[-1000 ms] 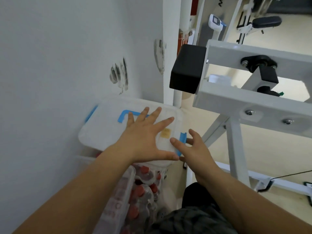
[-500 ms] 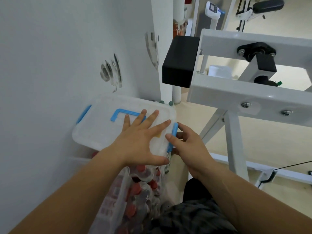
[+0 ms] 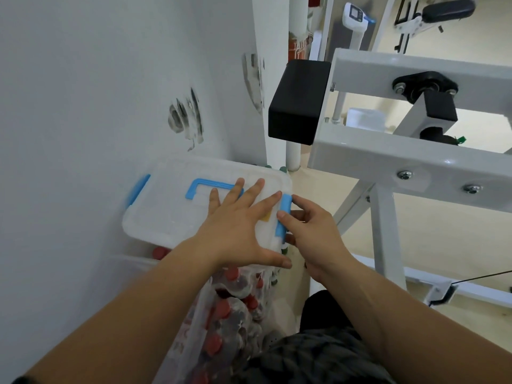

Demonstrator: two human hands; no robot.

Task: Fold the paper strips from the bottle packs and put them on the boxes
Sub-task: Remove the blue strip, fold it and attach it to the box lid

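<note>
clear lidded box (image 3: 166, 217) (blue side latch (image 3: 284, 214))

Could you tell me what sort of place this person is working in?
Probably a gym or fitness room, in a storage corner: a white machine frame with a black pad, a padded bench behind it, and bottle packs under a plastic box whose blue latch the right hand grips.

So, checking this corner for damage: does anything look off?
Dark smudged scuff marks stain the white wall above the translucent lidded plastic box. Otherwise nothing: left hand flat on it, right hand pinching its blue side clip.
</note>
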